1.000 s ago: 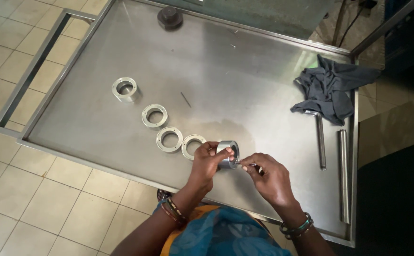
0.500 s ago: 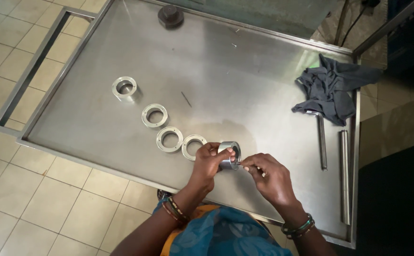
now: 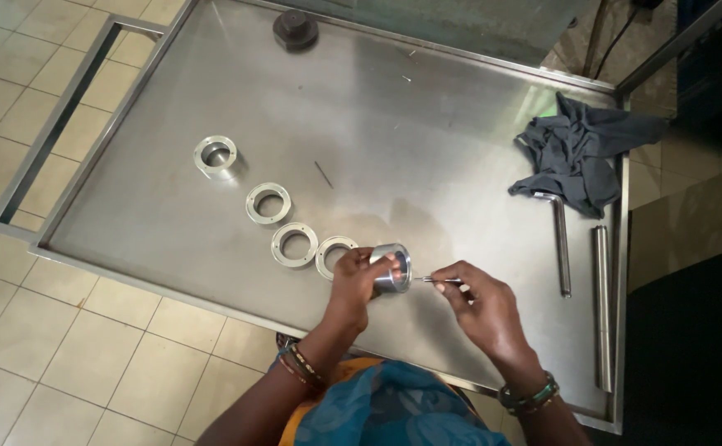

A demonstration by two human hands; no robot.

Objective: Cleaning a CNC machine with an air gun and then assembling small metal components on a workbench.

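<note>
Head view, looking down on a steel work table (image 3: pixel 460 149). The left hand (image 3: pixel 357 285) was clamped around a short metal cylinder (image 3: pixel 392 266), tipped on its side so that its axis ran roughly level and its open flanged face turned toward the right hand (image 3: pixel 481 310). The right hand, just beside it and closed in a pinch, held a thin metal tool (image 3: pixel 437 281) whose long axis lay in line with the cylinder's axis, the tip at or just short of the flanged face; whether it touched could not be told. The two hands were near but apart, the tool bridging the gap between them. To the left of the left hand, three flat metal rings (image 3: pixel 295 244) lay in a slanting row, the nearest just beside the fingers, with a taller collar (image 3: pixel 216 155) beyond them. Well to the right of the right hand lay a long hex key (image 3: pixel 561 244), a steel rod (image 3: pixel 600 306) and a crumpled grey cloth (image 3: pixel 580 149). A dark round part (image 3: pixel 296 30) sat at the far edge.
</note>
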